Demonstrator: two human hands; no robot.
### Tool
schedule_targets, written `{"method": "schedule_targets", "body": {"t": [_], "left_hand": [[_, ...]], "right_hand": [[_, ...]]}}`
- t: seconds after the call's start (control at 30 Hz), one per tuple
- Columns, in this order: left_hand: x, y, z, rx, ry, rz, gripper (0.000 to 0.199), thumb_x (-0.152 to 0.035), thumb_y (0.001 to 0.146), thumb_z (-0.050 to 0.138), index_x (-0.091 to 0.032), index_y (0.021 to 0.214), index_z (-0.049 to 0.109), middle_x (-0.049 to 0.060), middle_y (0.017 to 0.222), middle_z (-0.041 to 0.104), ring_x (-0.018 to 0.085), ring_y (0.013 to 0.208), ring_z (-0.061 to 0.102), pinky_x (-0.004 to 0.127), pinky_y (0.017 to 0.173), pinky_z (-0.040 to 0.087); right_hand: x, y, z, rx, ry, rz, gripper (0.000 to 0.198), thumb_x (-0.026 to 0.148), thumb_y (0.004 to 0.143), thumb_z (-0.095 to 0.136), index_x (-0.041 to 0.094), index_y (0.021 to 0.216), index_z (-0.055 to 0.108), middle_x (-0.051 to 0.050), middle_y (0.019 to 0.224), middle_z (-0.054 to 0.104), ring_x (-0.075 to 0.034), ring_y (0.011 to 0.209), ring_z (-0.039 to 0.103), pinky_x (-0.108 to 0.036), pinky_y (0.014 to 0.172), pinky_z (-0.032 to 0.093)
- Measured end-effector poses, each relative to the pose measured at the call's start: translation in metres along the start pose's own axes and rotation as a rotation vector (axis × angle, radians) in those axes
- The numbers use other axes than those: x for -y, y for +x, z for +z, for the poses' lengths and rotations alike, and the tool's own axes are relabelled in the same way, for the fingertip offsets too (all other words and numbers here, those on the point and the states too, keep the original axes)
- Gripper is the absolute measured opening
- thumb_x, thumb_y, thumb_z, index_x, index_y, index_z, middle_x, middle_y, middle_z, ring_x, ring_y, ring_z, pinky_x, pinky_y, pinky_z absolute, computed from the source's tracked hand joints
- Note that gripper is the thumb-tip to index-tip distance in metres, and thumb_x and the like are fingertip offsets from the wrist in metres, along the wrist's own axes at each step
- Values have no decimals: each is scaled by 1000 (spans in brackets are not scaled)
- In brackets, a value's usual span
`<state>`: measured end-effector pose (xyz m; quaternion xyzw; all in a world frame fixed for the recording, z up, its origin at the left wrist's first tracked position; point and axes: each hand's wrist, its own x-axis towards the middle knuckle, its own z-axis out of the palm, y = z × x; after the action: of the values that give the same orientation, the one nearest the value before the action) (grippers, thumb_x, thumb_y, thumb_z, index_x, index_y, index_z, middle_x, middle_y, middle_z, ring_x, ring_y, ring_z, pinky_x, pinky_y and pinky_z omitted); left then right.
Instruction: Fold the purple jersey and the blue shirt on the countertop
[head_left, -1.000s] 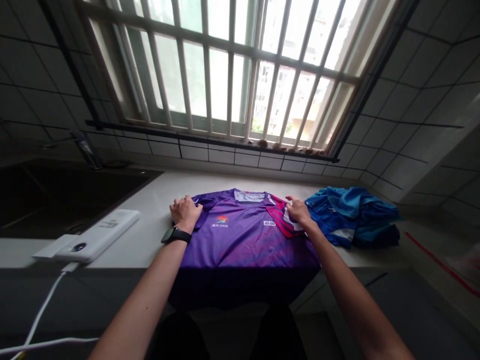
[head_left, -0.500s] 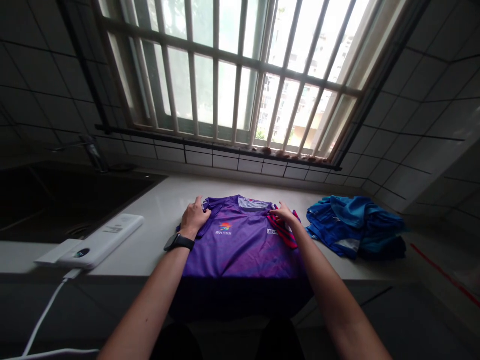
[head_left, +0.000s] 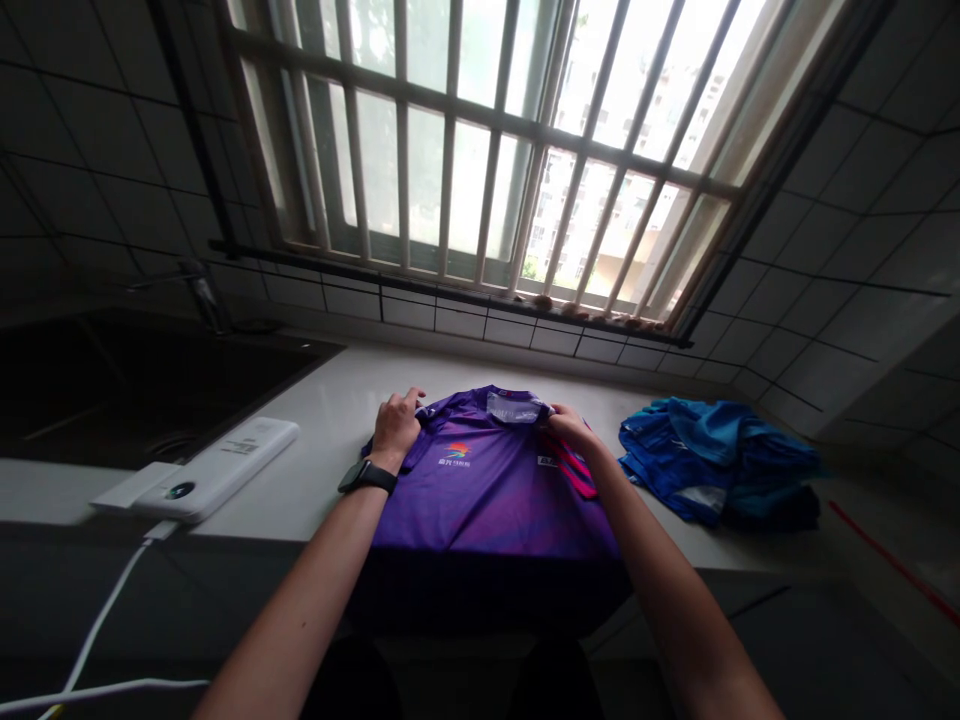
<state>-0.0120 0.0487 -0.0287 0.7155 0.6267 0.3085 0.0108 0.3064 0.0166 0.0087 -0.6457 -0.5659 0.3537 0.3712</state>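
Observation:
A purple T-shirt (head_left: 487, 490) lies front up on the white counter, its collar toward the window and its lower part hanging over the front edge. My left hand (head_left: 397, 422), with a black watch (head_left: 367, 478) on the wrist, is closed on the shirt's left shoulder, fingertips partly hidden. My right hand (head_left: 571, 428) pinches the other shoulder near the collar. Beneath that hand shows a pink-and-dark sleeve (head_left: 574, 470). An orange logo with lettering is on the chest; a small white label sits by the right forearm.
Folded blue clothes (head_left: 716, 460) are heaped on the counter at the right. To the left lie a white power bank (head_left: 221, 470) with a cable (head_left: 112, 600) and a dark sink (head_left: 90, 390) with a faucet (head_left: 201, 295). A barred window (head_left: 465, 150) rises behind.
My right hand has shifted slightly inward toward the collar, and the shirt's shoulder has moved with it. My left hand stays at the left shoulder. The whole view has shifted a little.

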Motion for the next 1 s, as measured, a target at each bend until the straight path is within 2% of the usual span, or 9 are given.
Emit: {"method": "schedule_targets", "body": {"t": [0.07, 0.17, 0.23, 0.3, 0.4, 0.53, 0.63, 0.87, 1.0], "left_hand": [[-2, -1, -1, 0, 12, -8, 56, 6, 80, 44, -17, 125, 70, 13, 109, 77, 29, 109, 69, 37, 97, 51], [-4, -2, -3, 10, 39, 3, 55, 6, 82, 41, -18, 122, 70, 13, 112, 77, 29, 115, 67, 38, 97, 50], [-5, -3, -3, 14, 52, 16, 53, 6, 84, 40, -18, 121, 70, 14, 116, 76, 30, 117, 66, 39, 97, 50], [-5, -3, -4, 10, 58, 26, 52, 4, 85, 40, -18, 120, 70, 14, 117, 76, 30, 116, 66, 40, 97, 50], [-5, -2, -3, 4, 70, 28, 50, 3, 84, 39, -16, 118, 70, 15, 116, 76, 30, 115, 67, 40, 98, 50], [-4, -3, -2, 21, 94, 27, 42, -3, 85, 45, -15, 118, 68, 16, 116, 75, 30, 115, 68, 38, 99, 51], [-8, -5, 0, 61, 141, 56, 38, -9, 87, 49, -12, 120, 68, 17, 120, 73, 30, 116, 68, 37, 99, 51], [-29, -11, -8, 170, 321, 158, 41, -7, 90, 44, -10, 121, 71, 20, 120, 70, 30, 103, 72, 38, 92, 55], [-31, -13, -31, 95, 235, 24, 45, -5, 88, 45, -14, 122, 73, 18, 122, 68, 29, 95, 73, 37, 83, 57]], "right_hand": [[0, -7, 0, -27, -49, -147, 5, 23, 79, 60, 22, 74, 61, -3, 86, 77, -21, 90, 72, -27, 79, 58], [-8, -26, 1, -84, -67, -375, 17, 24, 83, 56, 24, 67, 51, -7, 117, 77, -22, 114, 68, -31, 100, 53], [-18, -42, 1, -48, -45, -446, 23, 24, 84, 59, 24, 65, 47, -8, 132, 72, -24, 123, 66, -35, 109, 48], [-31, -59, 3, 44, -30, -458, 22, 26, 86, 62, 24, 67, 51, -10, 139, 69, -25, 125, 65, -38, 112, 47], [-47, -77, 10, 124, -35, -444, 21, 28, 89, 62, 24, 69, 55, -11, 140, 67, -26, 127, 64, -40, 112, 47], [-56, -80, 21, 80, -68, -400, 20, 24, 87, 62, 25, 68, 54, -10, 135, 71, -25, 128, 65, -39, 112, 48], [-58, -76, 26, 63, -56, -428, 19, 21, 84, 61, 24, 66, 55, -12, 134, 71, -27, 124, 67, -41, 109, 50], [-67, -67, 27, 0, 5, -481, 10, 27, 81, 63, 23, 73, 66, -12, 123, 76, -28, 116, 70, -44, 106, 52], [-70, -65, 27, -11, 25, -493, 12, 28, 82, 61, 23, 71, 65, -13, 123, 75, -30, 115, 70, -46, 105, 52]]}}
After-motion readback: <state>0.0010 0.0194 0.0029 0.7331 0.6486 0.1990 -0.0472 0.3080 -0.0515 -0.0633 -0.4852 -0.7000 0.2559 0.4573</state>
